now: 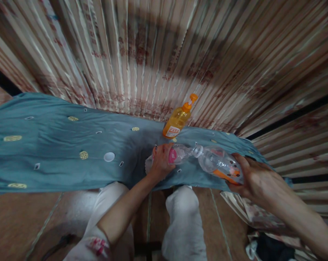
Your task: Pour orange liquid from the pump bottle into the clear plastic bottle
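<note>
My left hand is wrapped round a clear plastic bottle with a pink label, low over the cloth. My right hand grips a larger clear bottle with an orange design, tilted with its neck toward the left. The two bottle mouths meet or nearly meet between my hands. Any liquid passing between them is too unclear to make out. Just behind them, an orange pump bottle with a white label stands on the cloth. A small white round cap or disc lies to the left of my left hand.
A teal patterned cloth covers the long narrow surface. Pleated curtains hang behind it and on the right. My knees are at the front edge above a tiled floor. Dark and pale fabric lies at the lower right.
</note>
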A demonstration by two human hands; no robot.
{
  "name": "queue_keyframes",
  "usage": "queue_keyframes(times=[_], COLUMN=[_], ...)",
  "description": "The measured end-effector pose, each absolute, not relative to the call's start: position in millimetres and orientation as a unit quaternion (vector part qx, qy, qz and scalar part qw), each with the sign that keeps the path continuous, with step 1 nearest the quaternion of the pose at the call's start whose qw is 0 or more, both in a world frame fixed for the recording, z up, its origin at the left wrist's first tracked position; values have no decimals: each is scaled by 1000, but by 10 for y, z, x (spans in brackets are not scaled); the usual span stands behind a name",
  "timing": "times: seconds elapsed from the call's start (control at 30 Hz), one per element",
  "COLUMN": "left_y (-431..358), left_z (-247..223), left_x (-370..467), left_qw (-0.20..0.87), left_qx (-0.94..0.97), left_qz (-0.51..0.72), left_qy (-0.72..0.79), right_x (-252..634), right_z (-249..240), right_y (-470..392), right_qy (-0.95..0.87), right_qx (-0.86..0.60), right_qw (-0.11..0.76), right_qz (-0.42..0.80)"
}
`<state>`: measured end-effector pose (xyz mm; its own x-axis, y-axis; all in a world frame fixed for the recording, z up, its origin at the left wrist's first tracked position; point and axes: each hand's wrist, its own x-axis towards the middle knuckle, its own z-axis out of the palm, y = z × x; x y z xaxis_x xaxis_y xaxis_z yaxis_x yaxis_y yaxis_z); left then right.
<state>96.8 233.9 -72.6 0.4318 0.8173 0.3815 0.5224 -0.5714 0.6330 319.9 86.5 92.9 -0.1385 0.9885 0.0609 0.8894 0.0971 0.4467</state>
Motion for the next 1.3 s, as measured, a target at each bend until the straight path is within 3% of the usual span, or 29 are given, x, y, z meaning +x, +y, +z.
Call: queue_keyframes(times=[1.3], left_y=[2341], left_z=[-745], left_x=[972], left_qw=[223], left_qx=[818], left_qz=[346], left_qy=[402], right_x=[3227], right_z=[903], right_y=[853], right_qy=[734], right_qx=[637], right_qw=[109], right_qz=[210])
